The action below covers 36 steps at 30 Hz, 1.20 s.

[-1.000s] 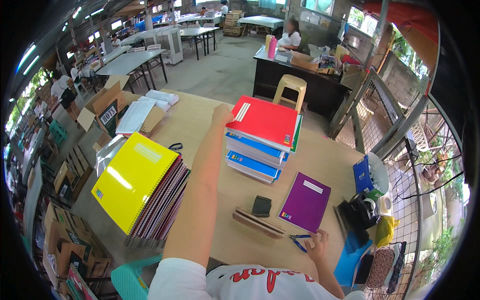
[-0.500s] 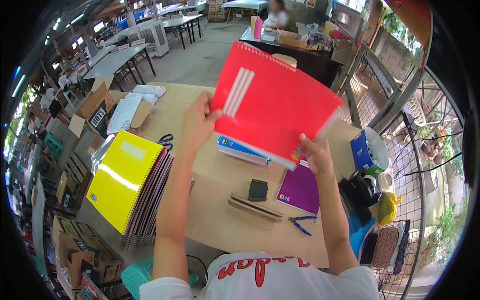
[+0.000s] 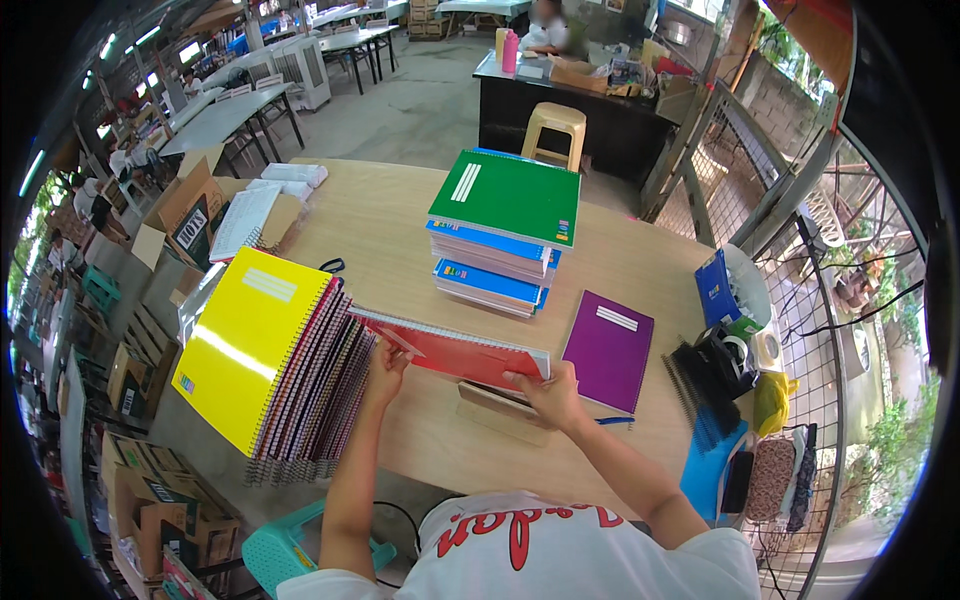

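Observation:
A red notebook (image 3: pixel 470 358) is held up on edge over the table, its long upper edge toward me. My left hand (image 3: pixel 388 366) grips its left end and my right hand (image 3: pixel 552 394) its right end, thumb against the red cover. Beyond it stands a tall stack topped by a green notebook (image 3: pixel 508 198), with blue notebooks (image 3: pixel 490 284) underneath. To the right a purple notebook (image 3: pixel 608 350) lies flat. On the left is a high pile of spiral-bound notebooks with a yellow notebook (image 3: pixel 252 345) on top. A wooden strip (image 3: pixel 505 402) sits just below the red notebook, partly hidden.
Blue-handled pliers (image 3: pixel 615 420) show partly behind my right forearm. Black spiral coils (image 3: pixel 700 395), tape rolls (image 3: pixel 768 352) and a yellow bag (image 3: pixel 776 405) crowd the right edge. Open cardboard boxes (image 3: pixel 190 215) stand at left. A teal stool (image 3: pixel 285 550) is near my left side.
Both hands have brought the red notebook down and toward me, turning it from a raised, face-on position to on edge. The green-topped stack behind is now uncovered.

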Available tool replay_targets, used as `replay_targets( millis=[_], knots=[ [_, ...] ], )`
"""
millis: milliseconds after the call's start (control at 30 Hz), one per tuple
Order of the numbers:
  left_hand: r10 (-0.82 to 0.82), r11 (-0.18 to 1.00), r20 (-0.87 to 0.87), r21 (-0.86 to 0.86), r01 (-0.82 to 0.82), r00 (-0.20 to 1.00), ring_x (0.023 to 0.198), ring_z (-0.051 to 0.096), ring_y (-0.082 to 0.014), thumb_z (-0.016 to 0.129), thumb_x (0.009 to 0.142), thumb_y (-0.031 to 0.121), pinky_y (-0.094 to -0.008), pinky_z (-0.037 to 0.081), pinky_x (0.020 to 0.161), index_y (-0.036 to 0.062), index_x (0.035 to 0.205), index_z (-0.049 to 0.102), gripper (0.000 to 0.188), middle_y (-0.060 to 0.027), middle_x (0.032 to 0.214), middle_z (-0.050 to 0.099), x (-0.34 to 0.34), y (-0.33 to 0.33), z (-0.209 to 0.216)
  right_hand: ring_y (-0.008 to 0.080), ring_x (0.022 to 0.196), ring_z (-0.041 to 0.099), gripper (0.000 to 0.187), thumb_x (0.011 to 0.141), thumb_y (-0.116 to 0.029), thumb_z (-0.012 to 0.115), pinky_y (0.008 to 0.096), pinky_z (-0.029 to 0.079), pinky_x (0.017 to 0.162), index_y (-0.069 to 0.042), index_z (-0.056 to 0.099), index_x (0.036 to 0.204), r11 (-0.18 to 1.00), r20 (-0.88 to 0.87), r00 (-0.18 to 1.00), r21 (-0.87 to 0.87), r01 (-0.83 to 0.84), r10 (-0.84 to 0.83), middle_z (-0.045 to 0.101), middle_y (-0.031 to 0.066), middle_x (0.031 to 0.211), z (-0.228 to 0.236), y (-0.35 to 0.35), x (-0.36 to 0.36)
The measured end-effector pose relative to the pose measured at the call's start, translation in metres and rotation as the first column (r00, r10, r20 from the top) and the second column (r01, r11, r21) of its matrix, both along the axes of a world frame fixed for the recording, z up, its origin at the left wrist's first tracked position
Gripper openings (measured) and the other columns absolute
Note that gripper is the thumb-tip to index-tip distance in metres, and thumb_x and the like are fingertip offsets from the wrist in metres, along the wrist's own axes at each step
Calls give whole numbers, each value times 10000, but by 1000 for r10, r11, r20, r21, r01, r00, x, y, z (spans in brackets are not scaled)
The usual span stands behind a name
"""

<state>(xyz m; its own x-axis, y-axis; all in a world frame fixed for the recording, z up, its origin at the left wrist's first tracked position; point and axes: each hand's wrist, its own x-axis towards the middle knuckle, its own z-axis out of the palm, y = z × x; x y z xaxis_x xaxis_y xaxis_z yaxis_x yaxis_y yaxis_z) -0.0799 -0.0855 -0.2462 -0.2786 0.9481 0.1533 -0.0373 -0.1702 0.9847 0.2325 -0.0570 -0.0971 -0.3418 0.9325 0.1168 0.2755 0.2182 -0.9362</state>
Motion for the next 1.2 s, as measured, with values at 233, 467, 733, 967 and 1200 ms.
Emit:
replay_targets(
  millis=[233,467,733,967,1200],
  knots=[
    [-62,997,63,-38,65,996,1100,607,-154,659,878,-60,-290,476,942,6,1280,539,425,-68,1182,651,31,-14,-23,81,640,623,224,832,-111,814,291,543,559,7,729,1002,997,84,996,78,-11,5,715,29,745,-54,-7,28],
    [-230,959,-56,-181,216,972,1276,530,-172,512,803,-194,-301,418,1053,73,1482,422,735,-69,1356,558,94,-19,-42,185,1001,676,415,750,-105,874,333,548,867,-20,692,1113,945,-265,916,47,324,-301,717,71,984,-142,-47,91],
    [-226,912,-256,-394,112,940,1420,379,-274,638,700,-99,-365,267,1193,66,1558,267,949,-120,1506,401,90,-30,-96,196,1169,601,760,734,-103,875,368,496,1005,-14,486,1381,948,-129,987,-290,-131,97,627,110,1259,-185,-3,111],
    [-144,989,-33,41,145,989,1446,313,-263,680,701,-33,-399,247,1198,69,1575,201,1002,-139,1539,334,109,-28,-26,190,1148,596,650,743,-101,874,355,476,1003,-13,548,1298,972,-435,874,-179,150,-215,644,98,1217,-192,-27,93],
    [447,894,-272,124,-430,852,1445,322,-266,729,789,83,-446,212,1199,91,1536,310,857,-134,1574,302,148,-50,-12,201,1147,602,409,793,43,778,358,468,1030,12,630,1173,926,-490,845,-376,17,-214,673,95,1145,-205,-26,100]
  ],
)
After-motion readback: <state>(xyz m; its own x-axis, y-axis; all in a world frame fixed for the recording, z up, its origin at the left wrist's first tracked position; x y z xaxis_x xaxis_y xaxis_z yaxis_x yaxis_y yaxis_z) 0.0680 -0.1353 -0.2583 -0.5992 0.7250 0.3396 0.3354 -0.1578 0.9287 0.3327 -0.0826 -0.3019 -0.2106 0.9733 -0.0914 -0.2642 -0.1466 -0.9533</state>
